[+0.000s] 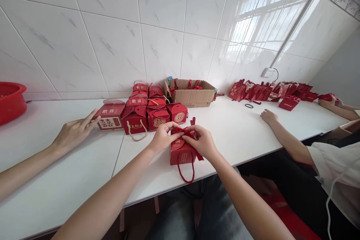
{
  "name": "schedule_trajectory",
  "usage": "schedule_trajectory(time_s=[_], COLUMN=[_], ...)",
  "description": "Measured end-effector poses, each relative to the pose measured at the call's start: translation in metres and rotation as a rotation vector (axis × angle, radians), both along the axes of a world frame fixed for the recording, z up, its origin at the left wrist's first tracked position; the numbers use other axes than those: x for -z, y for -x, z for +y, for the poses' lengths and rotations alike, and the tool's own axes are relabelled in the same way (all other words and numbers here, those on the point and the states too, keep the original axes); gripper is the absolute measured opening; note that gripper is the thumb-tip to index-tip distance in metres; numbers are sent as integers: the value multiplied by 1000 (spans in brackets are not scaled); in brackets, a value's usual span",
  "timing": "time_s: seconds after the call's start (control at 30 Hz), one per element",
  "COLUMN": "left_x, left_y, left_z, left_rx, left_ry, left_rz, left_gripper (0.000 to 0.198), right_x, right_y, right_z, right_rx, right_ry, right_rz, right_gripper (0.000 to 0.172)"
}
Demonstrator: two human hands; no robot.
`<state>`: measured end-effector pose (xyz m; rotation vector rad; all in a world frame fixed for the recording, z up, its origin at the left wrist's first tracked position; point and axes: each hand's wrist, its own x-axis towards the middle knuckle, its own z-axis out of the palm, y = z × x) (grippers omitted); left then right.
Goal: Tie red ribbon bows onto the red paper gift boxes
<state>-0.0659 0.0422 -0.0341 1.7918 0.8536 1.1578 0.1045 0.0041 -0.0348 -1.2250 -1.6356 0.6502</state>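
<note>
A red gift box [182,155] stands near the table's front edge, its red rope handle [186,180] hanging down over the near side. On top of it lies a red ribbon [185,132], with one tail trailing at the right. From the left, my left hand [163,138] pinches the ribbon between thumb and fingers. Opposite it, my right hand [204,140] is closed on the same ribbon. The fingertips of both hands nearly meet over the lid, and they partly hide the knot or loop there.
Several finished red boxes [135,118] stand in rows behind. Another person's hand [74,131] touches one at left. A cardboard box [194,97] holds red pieces by the wall. A red basin [11,101] sits far left; a co-worker's arm [289,135] rests at right near red bags [258,90].
</note>
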Motion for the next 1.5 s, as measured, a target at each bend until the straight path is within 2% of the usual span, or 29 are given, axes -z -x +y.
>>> schedule_trajectory(time_s=[0.17,0.37,0.57,0.73,0.83,0.9,0.97,1.07,1.27,1.5], left_x=[-4,-6,-5,-3,-4,-8,-12,-13,-10,-17], left_y=[1,5,3,-4,-3,0,4,5,1,6], left_z=[-2,-2,-8,-8,-9,-12,-15,-17,-14,-14], left_rx=[9,-54,-142,-162,-212,-256,-227,-141,-124,-52], left_ry=[7,-165,-245,-259,-292,-351,-386,-359,-282,-175], left_rz=[23,186,234,180,123,181,311,438,405,347], left_gripper=[23,16,10,14,23,15,10,19,20,11], right_x=[-2,-1,-5,-3,0,2,3,3,0,-2], right_y=[0,0,-4,-1,2,4,5,6,6,-10], right_z=[-1,-1,-1,-1,-2,-4,-5,-6,-15,-27], right_rx=[30,143,-85,-95,-100,-100,-93,-84,-63,-28], right_ry=[-61,-81,175,150,192,227,229,210,244,261], right_rz=[-77,-75,77,47,156,237,269,249,256,201], right_gripper=[15,8,18,23,29,30,27,26,33,36])
